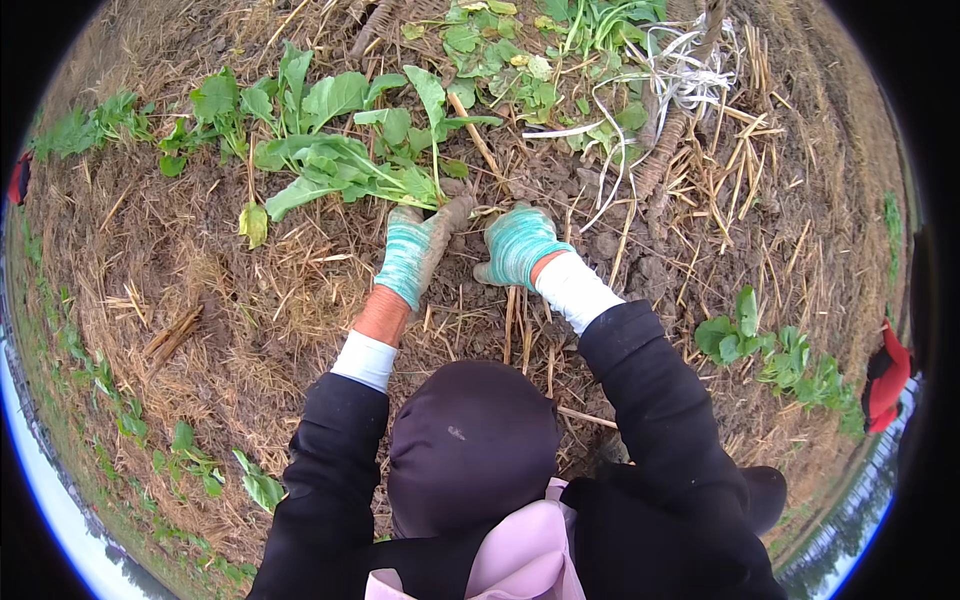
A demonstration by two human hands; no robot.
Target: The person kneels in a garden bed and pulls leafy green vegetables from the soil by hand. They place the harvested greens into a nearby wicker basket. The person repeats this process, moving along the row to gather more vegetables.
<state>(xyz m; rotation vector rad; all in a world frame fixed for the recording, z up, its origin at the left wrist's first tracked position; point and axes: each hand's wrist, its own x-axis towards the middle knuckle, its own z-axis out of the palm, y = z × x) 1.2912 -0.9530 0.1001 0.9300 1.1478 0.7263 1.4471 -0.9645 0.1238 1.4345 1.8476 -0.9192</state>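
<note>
My left hand (417,251), in a green-and-white knit glove with soiled fingertips, closes on the stem base of a leafy green plant (352,169). Its broad leaves spread over the soil to the left and upward. Just to the right, my right hand (521,244) wears a matching glove and reaches down to the soil (600,247). Its fingers are curled out of sight beneath it, so whatever they may hold is hidden. A yellowed leaf (253,224) lies left of the plant.
White plastic strips (686,75) are tangled on a woven basket-like frame (664,146) at upper right, beside cut leafy greens (600,26). Straw (739,176) litters the ground. More plants (784,360) grow to the right. Red objects (887,379) show at both side rims.
</note>
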